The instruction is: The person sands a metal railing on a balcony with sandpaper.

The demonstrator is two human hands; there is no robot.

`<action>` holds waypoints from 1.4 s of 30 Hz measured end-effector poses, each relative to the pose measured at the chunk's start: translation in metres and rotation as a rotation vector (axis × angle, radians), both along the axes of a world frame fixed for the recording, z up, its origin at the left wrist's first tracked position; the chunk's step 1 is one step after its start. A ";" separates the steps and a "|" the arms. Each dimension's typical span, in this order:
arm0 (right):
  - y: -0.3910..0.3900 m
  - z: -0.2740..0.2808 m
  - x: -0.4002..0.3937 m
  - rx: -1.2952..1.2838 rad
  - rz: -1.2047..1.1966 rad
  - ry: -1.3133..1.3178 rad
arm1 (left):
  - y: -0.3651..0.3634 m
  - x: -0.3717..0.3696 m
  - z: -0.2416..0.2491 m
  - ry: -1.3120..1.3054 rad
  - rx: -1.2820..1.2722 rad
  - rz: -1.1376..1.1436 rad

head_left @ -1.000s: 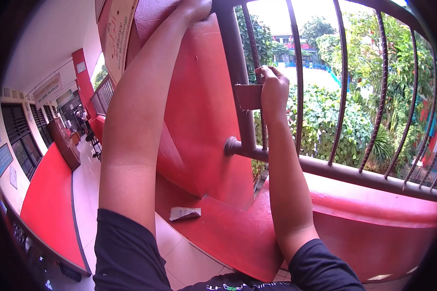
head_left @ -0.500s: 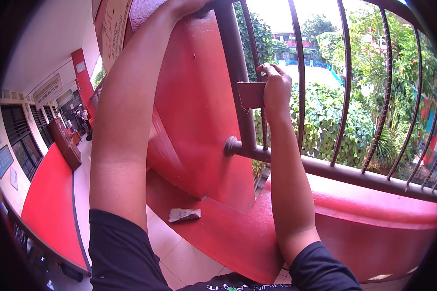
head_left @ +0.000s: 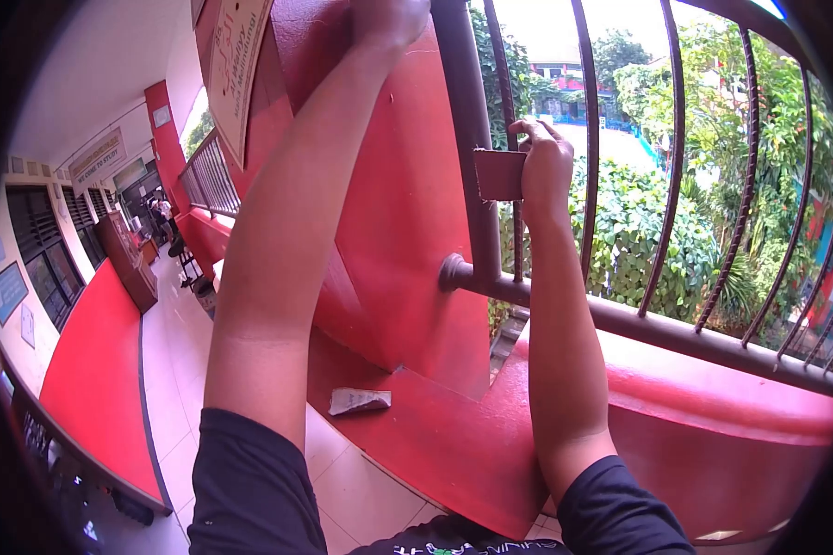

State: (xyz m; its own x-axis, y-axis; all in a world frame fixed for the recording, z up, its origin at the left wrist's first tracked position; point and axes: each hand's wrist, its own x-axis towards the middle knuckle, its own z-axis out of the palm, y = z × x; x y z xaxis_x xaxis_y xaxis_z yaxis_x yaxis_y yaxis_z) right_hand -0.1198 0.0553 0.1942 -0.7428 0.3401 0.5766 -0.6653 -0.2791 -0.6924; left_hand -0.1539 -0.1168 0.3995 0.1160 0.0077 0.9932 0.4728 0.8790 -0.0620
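Observation:
A squarish brown piece of sandpaper [head_left: 499, 175] with frayed edges is held in my right hand [head_left: 548, 171]. That hand is closed on its right edge, beside a thin vertical bar of the brown metal railing [head_left: 472, 139]. My left hand [head_left: 391, 20] is raised at the top of the view, against the upper part of the red pillar [head_left: 407, 157], just left of the thick railing post. The top edge of the picture cuts it off and its fingers are not clear. Below, a crumpled grey-white scrap of paper [head_left: 359, 400] lies on the red ledge [head_left: 435, 435].
A wooden sign [head_left: 236, 74] with lettering hangs on the pillar's left side. A tiled corridor [head_left: 171, 342] runs back on the left, past a red bench-like surface [head_left: 93, 388] and a wooden cabinet [head_left: 125, 259]. People stand far down it. Leafy plants [head_left: 639, 222] grow beyond the railing.
My left hand has shifted from the top of the railing post onto the pillar. The view has turned slightly left. My right hand keeps hold of the sandpaper by the bar.

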 end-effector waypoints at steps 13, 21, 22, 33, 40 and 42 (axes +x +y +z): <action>0.000 0.017 0.042 0.232 -0.064 -0.109 | 0.040 0.005 -0.034 -0.694 0.350 -0.428; 0.013 0.024 0.083 0.428 0.317 0.002 | 0.038 0.004 -0.042 -0.698 0.468 -0.438; 0.016 0.023 0.076 0.405 0.279 0.053 | 0.026 -0.003 -0.040 -0.781 0.433 -0.598; 0.054 0.020 0.042 0.047 0.505 0.160 | -0.025 0.222 -0.163 -0.617 -0.038 -0.165; 0.009 0.032 0.057 0.382 -0.207 0.321 | -0.112 0.266 -0.302 -0.873 -0.233 -0.329; 0.001 0.047 0.048 0.658 -0.338 0.275 | -0.132 0.258 -0.344 -0.858 -0.302 -0.379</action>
State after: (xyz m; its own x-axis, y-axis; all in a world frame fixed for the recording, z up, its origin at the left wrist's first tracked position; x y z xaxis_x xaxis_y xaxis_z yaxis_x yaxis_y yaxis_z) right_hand -0.0716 0.0560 0.2409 -0.4617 0.0470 0.8858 -0.8122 0.3792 -0.4434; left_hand 0.1046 -0.2484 0.0553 -0.5962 0.3864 0.7037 0.7096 0.6635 0.2369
